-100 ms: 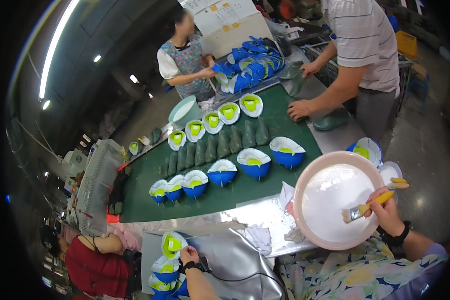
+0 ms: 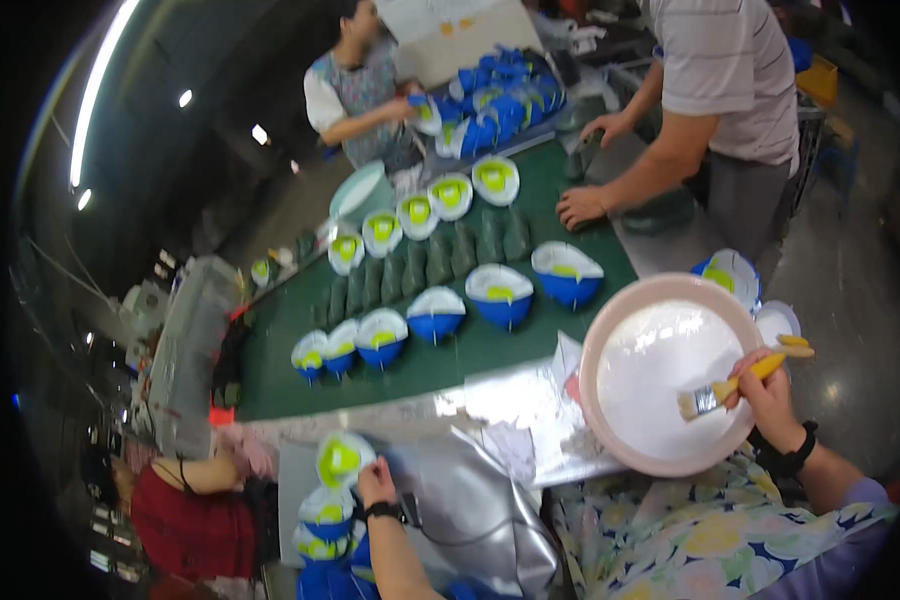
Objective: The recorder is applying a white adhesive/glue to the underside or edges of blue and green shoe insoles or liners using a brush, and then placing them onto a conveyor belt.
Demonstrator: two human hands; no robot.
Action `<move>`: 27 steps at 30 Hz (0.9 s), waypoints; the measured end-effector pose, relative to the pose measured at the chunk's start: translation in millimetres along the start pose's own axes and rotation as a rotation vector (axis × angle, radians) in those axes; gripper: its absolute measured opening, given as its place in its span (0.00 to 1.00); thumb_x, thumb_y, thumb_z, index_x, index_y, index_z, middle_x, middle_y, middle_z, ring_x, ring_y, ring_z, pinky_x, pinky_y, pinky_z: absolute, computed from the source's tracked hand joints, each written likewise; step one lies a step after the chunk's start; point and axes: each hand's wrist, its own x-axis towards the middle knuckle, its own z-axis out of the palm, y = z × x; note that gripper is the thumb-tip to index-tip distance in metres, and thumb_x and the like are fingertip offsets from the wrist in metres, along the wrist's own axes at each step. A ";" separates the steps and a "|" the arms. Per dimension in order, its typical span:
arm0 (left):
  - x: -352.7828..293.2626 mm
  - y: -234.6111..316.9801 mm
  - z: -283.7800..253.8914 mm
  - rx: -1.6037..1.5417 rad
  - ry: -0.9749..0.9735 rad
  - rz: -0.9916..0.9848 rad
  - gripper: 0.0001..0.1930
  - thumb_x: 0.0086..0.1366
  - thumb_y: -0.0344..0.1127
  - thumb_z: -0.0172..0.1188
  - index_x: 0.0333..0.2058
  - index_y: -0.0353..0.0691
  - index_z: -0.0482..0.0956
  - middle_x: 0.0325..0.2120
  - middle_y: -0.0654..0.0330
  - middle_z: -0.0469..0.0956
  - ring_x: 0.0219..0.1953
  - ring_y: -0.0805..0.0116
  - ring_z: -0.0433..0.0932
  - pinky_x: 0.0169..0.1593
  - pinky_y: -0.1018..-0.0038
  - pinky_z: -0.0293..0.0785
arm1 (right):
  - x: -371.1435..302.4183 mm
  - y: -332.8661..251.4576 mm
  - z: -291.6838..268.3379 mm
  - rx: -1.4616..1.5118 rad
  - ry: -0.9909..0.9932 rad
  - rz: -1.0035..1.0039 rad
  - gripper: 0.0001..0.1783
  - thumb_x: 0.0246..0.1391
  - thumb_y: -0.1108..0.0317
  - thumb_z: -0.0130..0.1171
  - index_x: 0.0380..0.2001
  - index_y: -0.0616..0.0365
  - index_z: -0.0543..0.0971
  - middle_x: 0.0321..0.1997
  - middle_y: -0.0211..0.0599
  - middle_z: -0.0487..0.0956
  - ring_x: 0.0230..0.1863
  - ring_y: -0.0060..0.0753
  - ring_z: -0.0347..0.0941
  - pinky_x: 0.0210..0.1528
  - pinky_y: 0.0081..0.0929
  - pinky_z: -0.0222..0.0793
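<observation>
My right hand (image 2: 765, 395) is closed around a yellow-handled paintbrush (image 2: 710, 400). Its pale bristles hang over the white liquid in a round pink basin (image 2: 602, 425), at the right. Lower down on the left, my left hand (image 2: 376, 485) pinches the edge of a white, lime and blue shoe upper (image 2: 342, 458); the fingertips are partly hidden. That upper is the topmost of several stacked uppers (image 2: 327, 508) beside a silvery sheet (image 2: 460, 510).
A green conveyor belt (image 2: 400, 372) carries uppers and a row of dark green shoe lasts (image 2: 438, 258). Across it, one co-worker handles lasts near the belt's end; another holds an upper beside a blue pile (image 2: 500, 110). A person in red (image 2: 195, 520) is at lower left.
The whole scene sits slightly higher in the picture. The far co-worker's hands and the upper in them have shifted a little. My grips look the same.
</observation>
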 end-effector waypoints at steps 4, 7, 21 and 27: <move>-50.2 162.6 49.7 -0.740 0.214 -0.143 0.08 0.61 0.23 0.59 0.39 0.29 0.72 0.33 0.54 0.77 0.29 0.66 0.79 0.35 0.72 0.80 | -2.0 12.0 -3.1 0.110 0.097 0.050 0.10 0.65 0.61 0.53 0.38 0.56 0.70 0.34 0.32 0.74 0.26 0.20 0.73 0.31 0.18 0.71; -90.2 160.1 34.1 0.234 -0.020 0.401 0.22 0.55 0.20 0.56 0.50 0.36 0.72 0.48 0.48 0.74 0.48 0.51 0.75 0.50 0.63 0.74 | 0.8 10.4 -5.6 0.208 -0.010 0.101 0.11 0.64 0.60 0.56 0.39 0.55 0.70 0.36 0.31 0.75 0.28 0.17 0.73 0.31 0.13 0.68; -150.6 252.2 59.6 0.326 -0.516 0.556 0.24 0.57 0.27 0.55 0.54 0.36 0.70 0.50 0.43 0.72 0.52 0.43 0.72 0.55 0.61 0.70 | 21.3 -19.0 13.7 -0.502 -0.328 -0.111 0.07 0.55 0.70 0.63 0.32 0.60 0.74 0.35 0.32 0.76 0.35 0.23 0.75 0.39 0.22 0.71; -138.7 271.6 47.0 0.539 -0.352 0.415 0.15 0.62 0.28 0.56 0.47 0.34 0.71 0.42 0.40 0.77 0.43 0.39 0.76 0.43 0.54 0.72 | 28.2 -7.0 62.3 -0.572 -0.790 -0.189 0.11 0.53 0.68 0.66 0.32 0.61 0.73 0.34 0.40 0.78 0.35 0.36 0.77 0.40 0.27 0.72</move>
